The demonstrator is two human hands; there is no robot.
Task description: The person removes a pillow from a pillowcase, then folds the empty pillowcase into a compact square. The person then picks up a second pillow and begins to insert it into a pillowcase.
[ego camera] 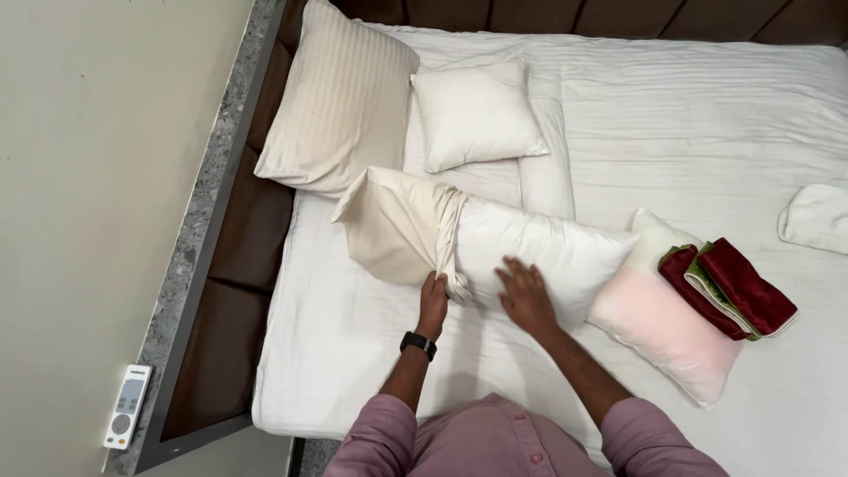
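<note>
Your left hand [433, 303] gripped the bunched cream pillowcase [395, 224]; your right hand [525, 295] lay open, flat on the white pillow [548, 254].

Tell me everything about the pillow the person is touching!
The pillow is long, white and puffy, lying slantwise on the white bed. A cream pillowcase covers only its upper-left end, bunched into folds at the middle. The left hand grips that bunched edge, and the right hand lies flat on the bare white part. Its right end touches a pink-tinted pillow.
</note>
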